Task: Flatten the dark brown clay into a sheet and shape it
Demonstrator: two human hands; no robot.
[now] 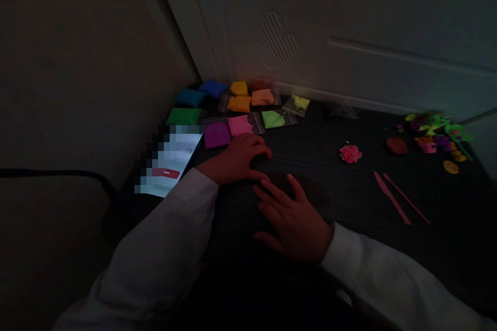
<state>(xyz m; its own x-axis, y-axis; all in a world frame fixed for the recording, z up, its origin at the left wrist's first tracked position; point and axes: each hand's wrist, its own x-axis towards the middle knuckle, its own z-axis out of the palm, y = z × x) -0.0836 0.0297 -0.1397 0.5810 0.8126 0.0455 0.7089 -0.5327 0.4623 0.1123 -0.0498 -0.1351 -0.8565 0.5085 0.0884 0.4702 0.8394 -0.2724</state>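
My left hand (239,160) rests over the dark table just in front of the pink clay packet (238,124), fingers curved and apart from the thumb. I see nothing held in it. To its right, my right hand (295,220) lies palm down with its fingers spread, also holding nothing visible. The left thumb tip meets the right fingertips. Beside and beneath the right hand is a dark round patch (316,190); whether it is a mat or a shadow I cannot tell. A purple packet (216,134) lies by my left wrist.
Several bright clay packets (238,104) line the back left. A lit phone or tablet (169,165) lies left. Rightward are a pink clay flower (350,154), a reddish-brown lump (396,146), a pink knife-shaped tool (392,198), a thin stick tool (406,197) and colourful clay pieces (440,137).
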